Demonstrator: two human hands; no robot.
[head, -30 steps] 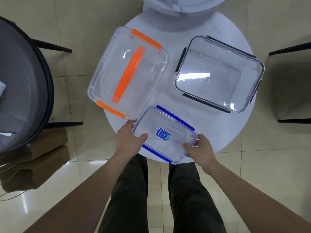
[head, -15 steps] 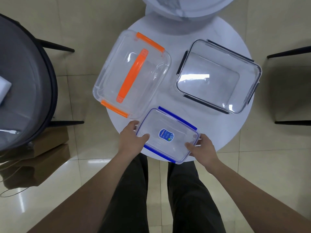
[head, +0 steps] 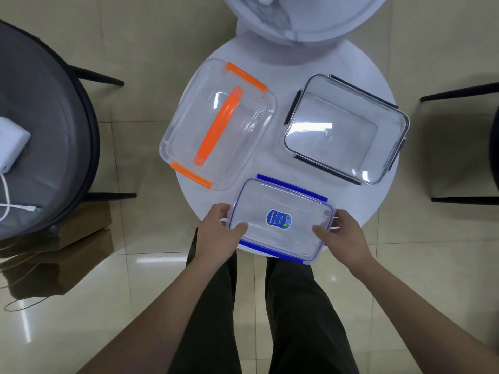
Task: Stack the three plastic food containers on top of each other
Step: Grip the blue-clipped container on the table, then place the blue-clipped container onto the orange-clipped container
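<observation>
Three clear plastic containers lie on a small round white table (head: 302, 66). The small one with blue clips and a blue sticker (head: 279, 218) sits at the near edge. My left hand (head: 217, 229) grips its left end and my right hand (head: 341, 237) grips its right end, thumbs on the lid. The large container with orange clips and an orange handle (head: 217, 125) lies at the left. The container with dark clips (head: 345, 129) lies at the right, apart from the others.
A second round white table (head: 305, 20) overlaps the far side. A grey round chair (head: 46, 130) with a white charger (head: 10, 141) stands to the left, brown paper bags (head: 59, 255) below it. Dark chair legs (head: 459, 93) stand at the right.
Both hands have closed firmly on the blue-clipped container. It has turned slightly, its long sides now closer to level, and looks a little nearer to me.
</observation>
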